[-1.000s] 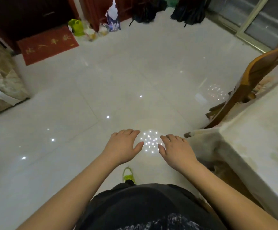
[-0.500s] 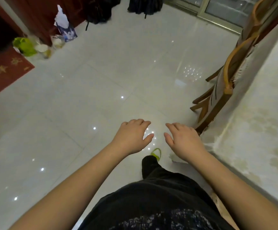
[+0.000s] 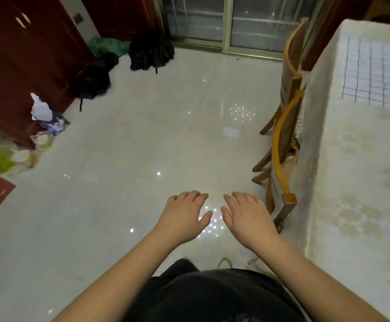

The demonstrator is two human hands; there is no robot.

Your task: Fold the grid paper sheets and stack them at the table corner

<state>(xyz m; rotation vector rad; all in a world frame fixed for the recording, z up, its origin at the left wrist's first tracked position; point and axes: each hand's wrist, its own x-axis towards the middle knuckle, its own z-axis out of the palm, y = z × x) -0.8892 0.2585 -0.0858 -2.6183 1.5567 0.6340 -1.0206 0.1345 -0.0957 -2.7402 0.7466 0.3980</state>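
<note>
Head view: nothing folded yet; grid paper [image 3: 373, 73] lies flat on the desk [image 3: 357, 182], both hands' [image 3: 184, 217] [image 3: 247, 219] fingers relaxed, empty.

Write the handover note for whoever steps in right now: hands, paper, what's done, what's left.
Left hand: open, holds nothing, held out over the floor.
Right hand: open, holds nothing, beside the left, near the wooden chair.
Grid paper: lies flat on the table at the far right, out of the hands' reach for now. Whether it is one sheet or several cannot be told.
Done: no fold and no stack visible.
Left: turn to the table, fold the sheets, stack them at the corner.
</note>
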